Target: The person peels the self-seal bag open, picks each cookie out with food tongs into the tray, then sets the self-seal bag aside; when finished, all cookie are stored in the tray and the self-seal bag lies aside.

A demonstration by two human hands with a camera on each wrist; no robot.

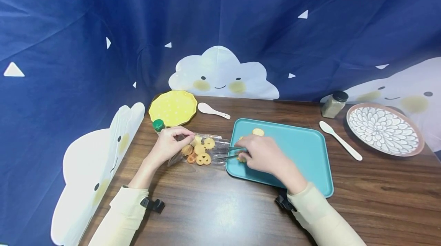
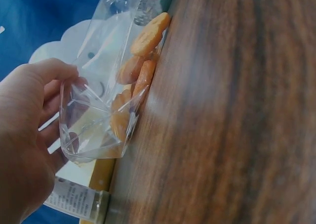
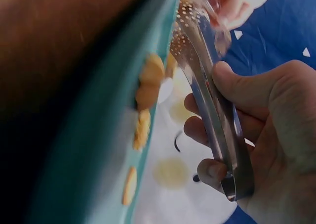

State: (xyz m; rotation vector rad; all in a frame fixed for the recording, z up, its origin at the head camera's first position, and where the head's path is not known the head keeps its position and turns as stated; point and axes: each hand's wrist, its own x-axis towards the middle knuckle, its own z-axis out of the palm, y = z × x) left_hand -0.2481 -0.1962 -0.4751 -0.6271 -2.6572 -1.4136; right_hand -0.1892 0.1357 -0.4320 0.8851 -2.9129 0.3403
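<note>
My left hand (image 1: pixel 170 144) pinches the edge of a clear plastic bag (image 2: pixel 94 137) between thumb and fingers. Inside the bag lie several golden cookies (image 1: pixel 203 158), one with a face cut into it. In my right hand (image 1: pixel 264 155) are metal tongs (image 3: pixel 223 130), gripped along their arms with the thumb on one side and fingers on the other. Their perforated ends reach into the mouth of the bag, spread apart beside the cookies. Below the right hand is a teal tray (image 1: pixel 296 150), where several cookies (image 3: pixel 149 75) lie, partly hidden by that hand in the head view.
Behind the left hand stand a green-capped bottle (image 1: pixel 159 125) and a yellow scalloped plate (image 1: pixel 173 108). A white spoon (image 1: pixel 213 111) lies near the table's back edge. Right of the tray are another white spoon (image 1: pixel 341 140), a black-lidded jar (image 1: pixel 334 105) and a flower-patterned plate (image 1: pixel 384 129).
</note>
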